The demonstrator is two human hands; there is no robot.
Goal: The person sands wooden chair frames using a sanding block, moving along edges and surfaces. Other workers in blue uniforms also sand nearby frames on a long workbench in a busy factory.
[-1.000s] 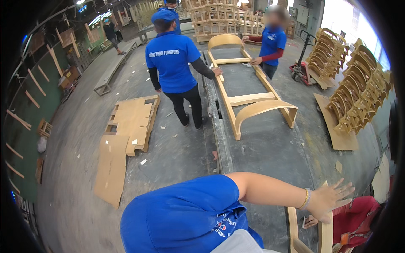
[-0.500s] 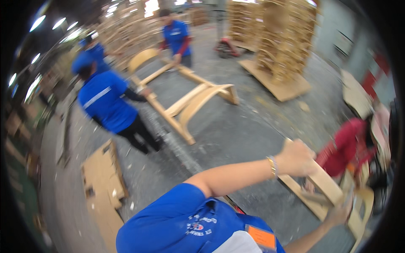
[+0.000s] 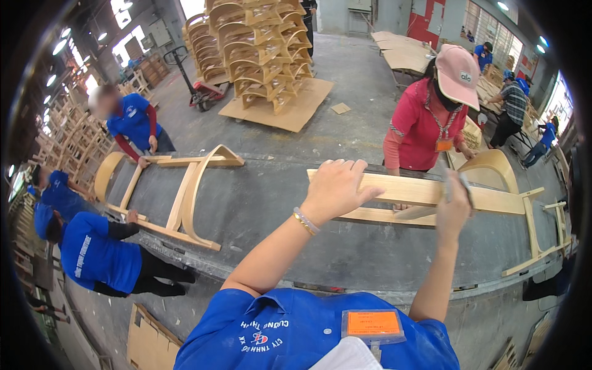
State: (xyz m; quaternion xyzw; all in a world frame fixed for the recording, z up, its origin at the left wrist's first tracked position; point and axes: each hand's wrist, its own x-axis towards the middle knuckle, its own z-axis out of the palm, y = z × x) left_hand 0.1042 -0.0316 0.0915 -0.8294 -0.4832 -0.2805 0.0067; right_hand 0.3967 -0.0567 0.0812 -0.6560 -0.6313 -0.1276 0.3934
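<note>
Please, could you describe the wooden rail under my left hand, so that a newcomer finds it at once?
Start from the long dark table, right of its middle. The rail runs sideways there, your left hand near its left end, your right hand farther along. Its broad face sets it apart from the narrower rail just below it in the picture.

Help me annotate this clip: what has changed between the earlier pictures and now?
The view swung right. The left hand, spread open at first, now lies on the wooden rail. The right hand, out of view at first, now holds a blurred grey thing at the rail. A co-worker's hand still touches the other wooden frame.
</note>
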